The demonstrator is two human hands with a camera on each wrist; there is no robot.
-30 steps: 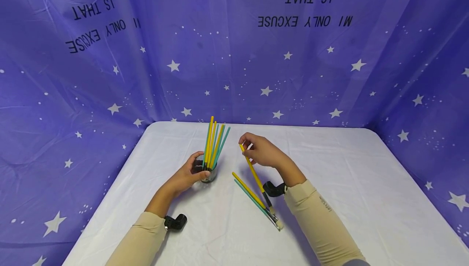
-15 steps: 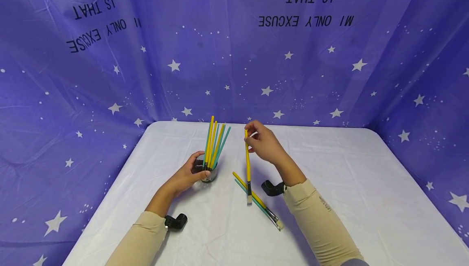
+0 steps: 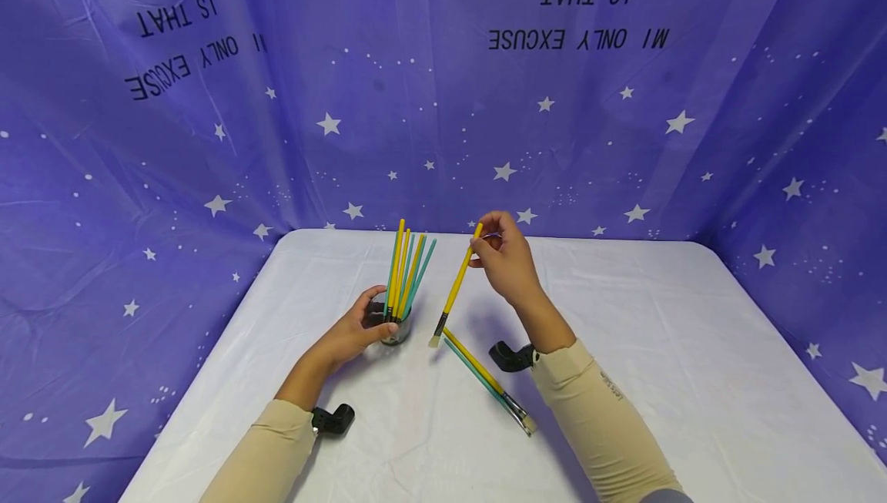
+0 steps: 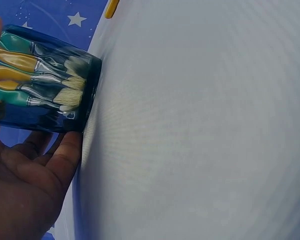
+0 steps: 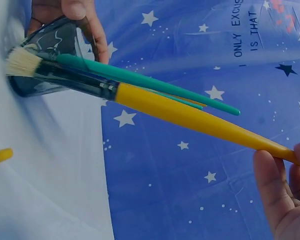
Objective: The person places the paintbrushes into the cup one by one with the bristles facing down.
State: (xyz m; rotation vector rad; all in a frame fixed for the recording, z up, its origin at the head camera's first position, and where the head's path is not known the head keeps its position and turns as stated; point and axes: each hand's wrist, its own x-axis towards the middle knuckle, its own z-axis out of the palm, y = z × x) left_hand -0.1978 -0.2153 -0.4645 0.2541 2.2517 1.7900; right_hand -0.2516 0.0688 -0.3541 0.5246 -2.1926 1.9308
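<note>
My left hand (image 3: 353,336) grips a clear glass (image 4: 45,117) that stands on the table, thumb on one side and fingers on the other. Several yellow and teal paintbrushes (image 3: 405,276) lean in it, bristles down; their pale tips (image 4: 72,90) show through the glass in the left wrist view. To the right, my right hand (image 3: 509,260) pinches a yellow paintbrush (image 5: 180,114) near the end of its handle. This brush slants down to the left above the table, its bristles (image 5: 22,62) lowest and a short way right of the glass in the head view.
A yellow paintbrush (image 3: 478,364) and a teal paintbrush (image 3: 466,358) lie side by side on the white-covered table (image 3: 624,380), between the forearms. Behind the table hangs a purple star-print curtain (image 3: 443,102). Each wrist carries a black camera mount (image 3: 511,357).
My right hand has risen and moved slightly right. The yellow paintbrush it holds has lifted off the others, and its bristle end has swung left toward the glass. My left hand stays still.
</note>
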